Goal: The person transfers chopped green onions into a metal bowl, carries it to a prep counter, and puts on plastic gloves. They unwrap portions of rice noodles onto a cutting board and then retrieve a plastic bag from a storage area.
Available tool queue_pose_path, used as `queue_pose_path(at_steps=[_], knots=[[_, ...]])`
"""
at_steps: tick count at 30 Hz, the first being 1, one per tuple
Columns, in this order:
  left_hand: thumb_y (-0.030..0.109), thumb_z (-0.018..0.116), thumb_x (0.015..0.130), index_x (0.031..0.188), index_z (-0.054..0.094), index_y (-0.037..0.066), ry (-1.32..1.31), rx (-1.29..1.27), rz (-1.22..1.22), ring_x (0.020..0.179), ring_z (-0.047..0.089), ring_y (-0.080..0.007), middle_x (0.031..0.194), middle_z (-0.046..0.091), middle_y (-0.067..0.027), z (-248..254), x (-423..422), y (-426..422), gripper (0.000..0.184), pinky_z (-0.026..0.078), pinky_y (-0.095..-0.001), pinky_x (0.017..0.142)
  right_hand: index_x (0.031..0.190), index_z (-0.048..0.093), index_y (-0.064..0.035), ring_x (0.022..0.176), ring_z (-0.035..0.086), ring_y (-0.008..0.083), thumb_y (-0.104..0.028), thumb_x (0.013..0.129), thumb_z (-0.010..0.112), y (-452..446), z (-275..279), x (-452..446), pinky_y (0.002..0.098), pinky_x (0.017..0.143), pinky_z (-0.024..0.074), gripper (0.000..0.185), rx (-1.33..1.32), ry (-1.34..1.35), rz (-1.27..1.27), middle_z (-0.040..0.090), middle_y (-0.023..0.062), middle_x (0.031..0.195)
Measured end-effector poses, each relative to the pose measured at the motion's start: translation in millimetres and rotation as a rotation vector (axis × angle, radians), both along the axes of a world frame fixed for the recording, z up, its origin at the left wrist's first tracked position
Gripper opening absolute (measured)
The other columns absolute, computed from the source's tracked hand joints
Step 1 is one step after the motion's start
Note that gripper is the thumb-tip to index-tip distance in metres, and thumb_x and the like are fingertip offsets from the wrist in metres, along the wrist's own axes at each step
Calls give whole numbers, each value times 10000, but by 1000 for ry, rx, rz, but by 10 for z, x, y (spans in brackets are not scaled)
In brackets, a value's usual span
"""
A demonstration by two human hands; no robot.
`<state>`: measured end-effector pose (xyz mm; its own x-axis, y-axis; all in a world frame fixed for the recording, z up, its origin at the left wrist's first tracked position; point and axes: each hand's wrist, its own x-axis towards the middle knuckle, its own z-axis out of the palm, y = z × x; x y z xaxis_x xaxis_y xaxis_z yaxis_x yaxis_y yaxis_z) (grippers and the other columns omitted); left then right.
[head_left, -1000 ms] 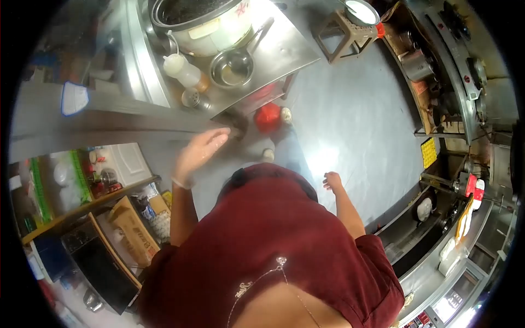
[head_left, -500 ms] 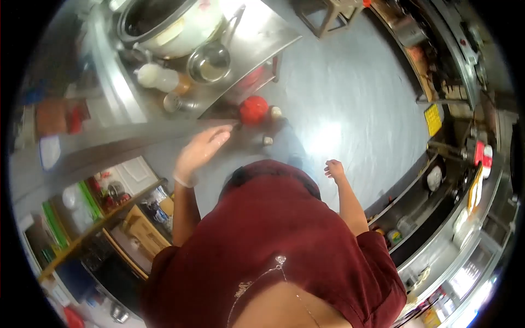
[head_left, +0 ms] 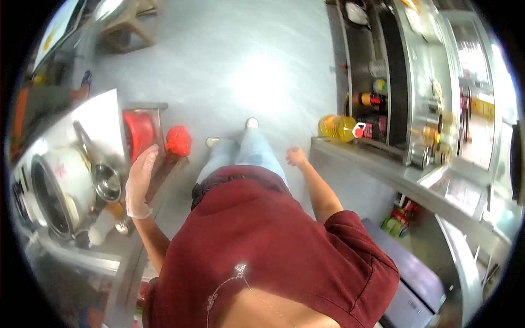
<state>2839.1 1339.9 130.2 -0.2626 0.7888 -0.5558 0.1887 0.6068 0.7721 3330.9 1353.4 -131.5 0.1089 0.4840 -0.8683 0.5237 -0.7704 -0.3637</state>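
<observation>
My left hand (head_left: 141,183), in a clear thin glove, is held up at the left with its fingers stretched out and nothing in it. It is near the metal counter, where a long-handled metal ladle (head_left: 106,183) lies against a big white pot (head_left: 74,177). A squeeze bottle (head_left: 101,227) and a small shaker (head_left: 122,226) stand beside them. My bare right hand (head_left: 297,157) hangs at my other side over the floor, fingers loosely bent and holding nothing.
A red plastic bag (head_left: 178,141) and a red container (head_left: 140,131) are low beside the left counter. At right, a yellow oil jug (head_left: 338,128) stands by metal shelving (head_left: 361,158). A stool (head_left: 128,30) is farther off on the grey floor (head_left: 219,71).
My body and view have turned to the right. The counter with the pot has shifted down and left, and the oil jug and right-hand shelving have come closer. Both hands remain without anything in them.
</observation>
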Motion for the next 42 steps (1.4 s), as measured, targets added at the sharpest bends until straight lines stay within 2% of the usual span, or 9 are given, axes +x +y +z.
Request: queue_pose_path(at_steps=[10,13,23,26,29,32,35,41,42], knots=[[179,448,906,1132,546,-13,-70,220,-360,1025,546,-177,1116,584,-113,-1049,693,335,313,410,-294,909,968,572,-1,541,562,168,-191,838,500,-377,-86,679,266,441,441,241,-97,89,-129,599,107,702],[185,445,911,1183,507,-14,-760,-174,-139,1000,543,-160,1109,580,-85,-1768,852,252,343,411,-275,906,934,584,19,511,524,132,-149,834,510,-240,-174,740,251,428,407,209,-39,163,-203,583,78,662],[356,466,828,1195,507,53,182,-891,-361,1185,429,-313,1264,467,-171,-4597,82,264,478,353,-366,972,957,570,-6,644,523,81,-267,926,468,-963,-803,-396,229,568,436,281,-108,224,-3,564,13,727],[245,503,787,988,602,50,466,-875,-428,1035,539,-333,1096,562,-207,-5928,-577,-138,297,429,-402,882,966,578,-10,703,607,199,-204,880,504,-1285,-1051,-628,305,620,473,225,-19,-90,383,626,101,800],[232,450,840,1147,496,26,635,-786,-632,1099,494,-350,1190,504,-218,-6820,-1081,-558,372,389,-397,936,989,580,-65,823,609,324,-196,791,567,-1486,-1121,-779,384,690,487,238,82,-371,669,625,140,921],[238,330,903,1218,433,31,327,-965,82,1135,467,-365,1256,453,-219,-6796,-1277,-266,391,380,-417,949,931,560,-88,702,586,322,-142,752,582,-1437,-1214,-887,399,588,478,188,237,-378,719,591,120,815],[232,306,911,1172,511,26,498,-1099,-406,1136,471,-359,1242,483,-195,-7097,-1437,-430,391,403,-423,905,920,544,-82,708,583,322,-119,733,581,-1417,-1249,-775,404,585,479,195,208,-372,749,588,116,832],[259,347,899,1110,543,-6,445,-815,-184,989,544,-295,1082,575,-169,-7287,-923,-616,391,405,-384,835,876,527,-56,647,565,299,-114,715,586,-1506,-1299,-492,394,518,462,180,301,-339,728,567,110,796],[271,361,893,1068,550,-5,604,-691,-837,958,539,-293,990,588,-173,-7622,-1013,-762,378,406,-379,810,826,523,-85,642,559,283,-140,716,598,-1517,-1323,-456,401,502,450,144,348,-319,656,552,89,761]])
